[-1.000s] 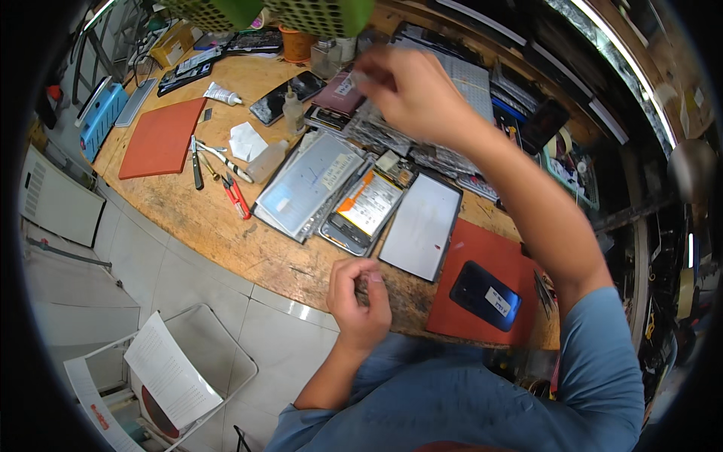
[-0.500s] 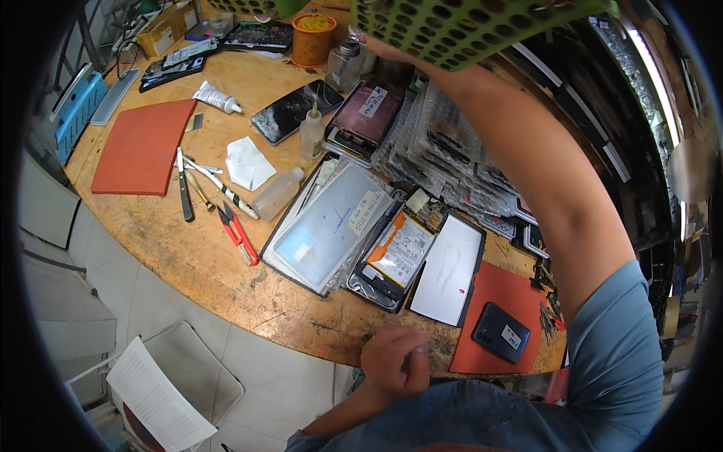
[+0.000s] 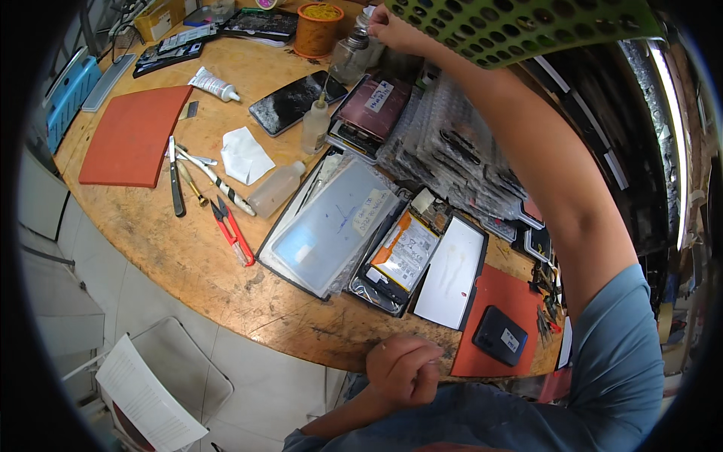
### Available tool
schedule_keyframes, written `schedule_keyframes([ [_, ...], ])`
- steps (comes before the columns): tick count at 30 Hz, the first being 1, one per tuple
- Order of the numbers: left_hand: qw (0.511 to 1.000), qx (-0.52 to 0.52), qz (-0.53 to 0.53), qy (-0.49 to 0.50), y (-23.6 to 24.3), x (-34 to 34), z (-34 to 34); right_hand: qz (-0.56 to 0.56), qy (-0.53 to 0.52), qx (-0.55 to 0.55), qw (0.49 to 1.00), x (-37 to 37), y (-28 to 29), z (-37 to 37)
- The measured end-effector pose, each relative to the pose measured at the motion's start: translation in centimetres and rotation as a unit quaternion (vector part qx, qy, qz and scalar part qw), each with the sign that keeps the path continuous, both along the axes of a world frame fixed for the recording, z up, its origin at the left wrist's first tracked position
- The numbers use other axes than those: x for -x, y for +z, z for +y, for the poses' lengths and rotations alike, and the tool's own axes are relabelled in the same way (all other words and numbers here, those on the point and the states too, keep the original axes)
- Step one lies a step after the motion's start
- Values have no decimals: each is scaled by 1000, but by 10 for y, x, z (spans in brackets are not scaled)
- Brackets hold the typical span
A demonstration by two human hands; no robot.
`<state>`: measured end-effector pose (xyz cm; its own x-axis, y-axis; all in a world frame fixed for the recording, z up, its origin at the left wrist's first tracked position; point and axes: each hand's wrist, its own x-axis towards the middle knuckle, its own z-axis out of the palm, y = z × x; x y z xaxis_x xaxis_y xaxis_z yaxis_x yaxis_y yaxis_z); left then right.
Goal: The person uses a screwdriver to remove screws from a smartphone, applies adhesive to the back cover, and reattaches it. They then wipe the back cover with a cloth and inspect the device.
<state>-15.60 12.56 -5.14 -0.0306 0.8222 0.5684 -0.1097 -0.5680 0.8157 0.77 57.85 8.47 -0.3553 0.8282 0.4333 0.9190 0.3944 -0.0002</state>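
Observation:
At the far side of the bench, my right hand [image 3: 395, 32] has its fingers curled together just beside the metal top of a clear glass jar [image 3: 349, 62]; what they hold, if anything, I cannot make out. My left hand [image 3: 403, 369] is closed in a loose fist at the bench's near edge, with nothing seen in it. Beyond it lie an opened phone [image 3: 399, 252] with its battery showing, a white panel [image 3: 450, 275] and a clear plastic case [image 3: 331, 226]. A dark phone [image 3: 500, 336] with a label rests on a red mat [image 3: 482, 297] at the right.
A green perforated basket [image 3: 527, 30] hangs over my right forearm. Bubble-wrapped parts [image 3: 459, 158] are stacked under that arm. Red snips [image 3: 233, 232], a knife [image 3: 175, 181], plastic bottles [image 3: 315, 128] and another red mat [image 3: 135, 135] lie to the left. An orange pot [image 3: 315, 36] stands behind.
My right hand shows more clearly beside the jar, from under the basket's edge. The view has shifted slightly. My left hand stays closed near the bench edge.

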Motion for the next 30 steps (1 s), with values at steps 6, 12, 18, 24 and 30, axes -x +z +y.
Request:
schedule_keyframes([
  [6,1000,-7,-15,-1,-1,0,2,0,-17,-7,1000,-2,-2,4],
  [12,1000,-8,-22,-4,-2,0,2,-3,-18,-6,1000,0,-2,7],
  [18,1000,-5,-19,-10,-1,2,2,-8,-19,0,1000,-1,-3,7],
  [24,999,-32,-40,0,-22,-9,-2,-9,-18,1,1000,0,-1,10],
  [30,998,-54,-38,10,-29,-12,-1,-1,-6,12,1000,-8,3,6],
])
